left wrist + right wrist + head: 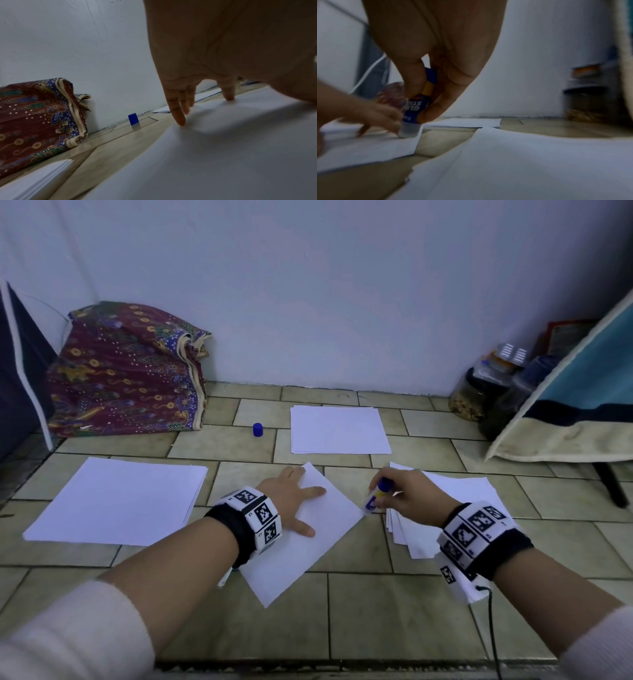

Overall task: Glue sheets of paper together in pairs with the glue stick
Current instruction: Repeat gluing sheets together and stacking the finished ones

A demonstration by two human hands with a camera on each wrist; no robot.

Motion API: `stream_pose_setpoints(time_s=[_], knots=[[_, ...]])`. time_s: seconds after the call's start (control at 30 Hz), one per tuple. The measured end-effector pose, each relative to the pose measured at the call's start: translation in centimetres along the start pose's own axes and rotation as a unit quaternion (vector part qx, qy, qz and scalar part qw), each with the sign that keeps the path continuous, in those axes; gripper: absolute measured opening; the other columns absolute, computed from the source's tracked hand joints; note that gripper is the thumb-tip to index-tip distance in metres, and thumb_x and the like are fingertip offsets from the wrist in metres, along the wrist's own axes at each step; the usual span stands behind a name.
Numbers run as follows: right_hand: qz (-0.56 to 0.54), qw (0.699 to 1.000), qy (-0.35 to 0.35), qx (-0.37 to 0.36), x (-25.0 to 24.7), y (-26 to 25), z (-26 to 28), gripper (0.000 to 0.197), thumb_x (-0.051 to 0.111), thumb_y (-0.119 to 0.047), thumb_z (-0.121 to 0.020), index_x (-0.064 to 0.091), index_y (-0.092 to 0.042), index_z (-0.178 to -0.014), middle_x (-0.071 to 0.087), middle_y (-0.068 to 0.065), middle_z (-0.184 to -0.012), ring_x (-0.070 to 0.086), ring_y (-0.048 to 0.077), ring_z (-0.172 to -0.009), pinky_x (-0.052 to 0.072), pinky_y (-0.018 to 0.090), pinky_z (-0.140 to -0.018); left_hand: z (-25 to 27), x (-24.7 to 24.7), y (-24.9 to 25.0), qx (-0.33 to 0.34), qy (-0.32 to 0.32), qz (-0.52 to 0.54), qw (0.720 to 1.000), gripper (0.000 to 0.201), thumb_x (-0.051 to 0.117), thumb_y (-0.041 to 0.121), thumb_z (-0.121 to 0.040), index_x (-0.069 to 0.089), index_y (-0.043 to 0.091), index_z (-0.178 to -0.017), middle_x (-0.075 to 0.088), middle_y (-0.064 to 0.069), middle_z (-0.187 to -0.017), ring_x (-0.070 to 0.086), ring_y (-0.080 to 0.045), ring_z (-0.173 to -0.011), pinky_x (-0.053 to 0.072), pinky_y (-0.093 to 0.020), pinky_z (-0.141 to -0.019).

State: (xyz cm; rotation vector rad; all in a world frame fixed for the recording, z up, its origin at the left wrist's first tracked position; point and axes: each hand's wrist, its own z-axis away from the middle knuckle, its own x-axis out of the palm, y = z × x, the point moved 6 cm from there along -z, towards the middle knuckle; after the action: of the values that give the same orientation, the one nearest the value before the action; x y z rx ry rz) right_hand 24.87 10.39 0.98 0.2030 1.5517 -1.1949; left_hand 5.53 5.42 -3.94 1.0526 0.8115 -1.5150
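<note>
On floor | left hand (295,501) flat on sheet (308,542) | right hand (409,494) grips glue stick (376,496), tip blurred

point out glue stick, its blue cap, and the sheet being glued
glue stick (374,495): head view, on the labelled barrel below the fingers.
blue cap (257,429): head view, on its side wall, standing on the tiles.
sheet being glued (308,546): head view, on bare paper near its middle.

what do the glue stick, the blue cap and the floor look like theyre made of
Glue stick: apparently plastic, a smooth printed tube with a clear tip.
Blue cap: probably glossy plastic; it mirrors faintly in the floor.
Floor: glazed beige tiles with dark grout lines, likely ceramic.
</note>
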Motion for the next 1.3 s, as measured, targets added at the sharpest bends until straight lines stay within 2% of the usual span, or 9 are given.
stream_pose_setpoints(time_s=[0.13, 0.2, 0.27, 0.4, 0.53, 0.8, 0.9, 1.03, 1.3], knots=[[-0.087, 0.99, 0.104, 0.033, -1.4, 0.8, -0.6, 0.015, 0.065, -0.006, -0.086, 0.058, -0.018, -0.093, 0.067, 0.007, -0.087, 0.068, 0.018, -0.078, 0.052, 0.019, -0.07, 0.5, -0.8, -0.9, -0.05, 0.052, -0.02, 0.997, 0.088, 0.058, 0.071, -0.076, 0.03, 0.023, -0.144, 0.01, -0.008, -0.152, 0.017, -0.026, -0.138, 0.046, -0.037, -0.089], [-0.099, 0.986, 0.126, 0.043, -1.1, 1.0, -1.2, 0.014, 0.065, -0.005, -0.086, 0.058, -0.013, -0.095, 0.066, 0.006, -0.085, 0.068, 0.017, -0.074, 0.052, 0.015, -0.067, 0.5, -0.7, -0.8, -0.06, 0.073, -0.027, 0.995, 0.089, 0.054, 0.07, -0.08, 0.028, 0.013, -0.142, 0.012, -0.007, -0.152, 0.019, -0.024, -0.137, 0.044, -0.034, -0.09], [-0.115, 0.983, 0.137, 0.049, -0.5, 0.8, -1.9, 0.013, 0.065, -0.005, -0.087, 0.058, -0.012, -0.096, 0.065, 0.006, -0.083, 0.066, 0.016, -0.07, 0.051, 0.013, -0.066, 0.4, -0.3, -0.7, -0.046, 0.074, 0.005, 0.996, 0.083, 0.053, 0.064, -0.084, 0.025, 0.013, -0.143, 0.016, -0.006, -0.152, 0.019, -0.022, -0.138, 0.04, -0.035, -0.097], [-0.135, 0.979, 0.14, 0.057, 0.6, 0.2, -3.4, 0.012, 0.064, -0.005, -0.087, 0.057, -0.011, -0.096, 0.064, 0.009, -0.085, 0.066, 0.022, -0.074, 0.054, 0.026, -0.073, 0.4, -0.2, -0.9, -0.033, 0.053, 0.043, 0.997, 0.075, 0.054, 0.062, -0.085, 0.032, 0.017, -0.14, 0.029, -0.005, -0.145, 0.029, -0.021, -0.132, 0.041, -0.038, -0.096], [-0.125, 0.98, 0.144, 0.062, 1.4, -0.6, -5.0, 0.013, 0.062, -0.005, -0.088, 0.058, -0.009, -0.101, 0.065, 0.014, -0.091, 0.065, 0.024, -0.077, 0.051, 0.021, -0.07, 0.4, -0.8, -1.5, -0.05, 0.046, 0.02, 0.997, 0.085, 0.06, 0.066, -0.078, 0.035, 0.012, -0.138, 0.023, -0.005, -0.149, 0.027, -0.022, -0.134, 0.044, -0.039, -0.096], [-0.09, 0.987, 0.125, 0.052, 3.3, -3.5, -8.5, 0.019, 0.06, -0.007, -0.089, 0.058, -0.007, -0.108, 0.058, 0.005, -0.093, 0.058, 0.023, -0.082, 0.045, 0.025, -0.072, -0.6, -1.1, -1.6, -0.07, 0.036, 0.072, 0.994, 0.082, 0.07, 0.058, -0.075, 0.038, 0.006, -0.13, 0.046, -0.009, -0.13, 0.044, -0.023, -0.12, 0.039, -0.033, -0.099], [-0.074, 0.989, 0.118, 0.054, 4.2, -4.3, -9.9, 0.019, 0.057, -0.006, -0.09, 0.057, -0.007, -0.109, 0.058, 0.007, -0.096, 0.053, 0.019, -0.08, 0.04, 0.023, -0.069, -0.7, -1.0, -1.5, -0.072, 0.016, 0.055, 0.996, 0.088, 0.071, 0.061, -0.071, 0.039, 0.005, -0.131, 0.044, -0.01, -0.13, 0.043, -0.024, -0.12, 0.04, -0.035, -0.1], [-0.025, 0.992, 0.095, 0.076, 4.7, -4.8, -11.2, 0.021, 0.053, -0.003, -0.091, 0.053, -0.006, -0.112, 0.059, 0.017, -0.108, 0.056, 0.028, -0.084, 0.048, 0.033, -0.072, -0.7, -0.6, -1.4, -0.077, -0.003, 0.048, 0.996, 0.108, 0.077, 0.061, -0.065, 0.029, 0.003, -0.142, 0.031, -0.012, -0.142, 0.033, -0.026, -0.132, 0.037, -0.04, -0.104], [0.059, 0.998, 0.011, 0.024, 4.5, -5.3, -9.3, 0.024, 0.049, -0.001, -0.09, 0.053, -0.007, -0.112, 0.061, 0.016, -0.105, 0.058, 0.029, -0.093, 0.046, 0.032, -0.075, -0.9, -0.2, -1.4, -0.082, 0.003, 0.028, 0.996, 0.109, 0.076, 0.065, -0.062, 0.032, 0.003, -0.14, 0.032, -0.012, -0.143, 0.032, -0.025, -0.133, 0.038, -0.04, -0.107]])
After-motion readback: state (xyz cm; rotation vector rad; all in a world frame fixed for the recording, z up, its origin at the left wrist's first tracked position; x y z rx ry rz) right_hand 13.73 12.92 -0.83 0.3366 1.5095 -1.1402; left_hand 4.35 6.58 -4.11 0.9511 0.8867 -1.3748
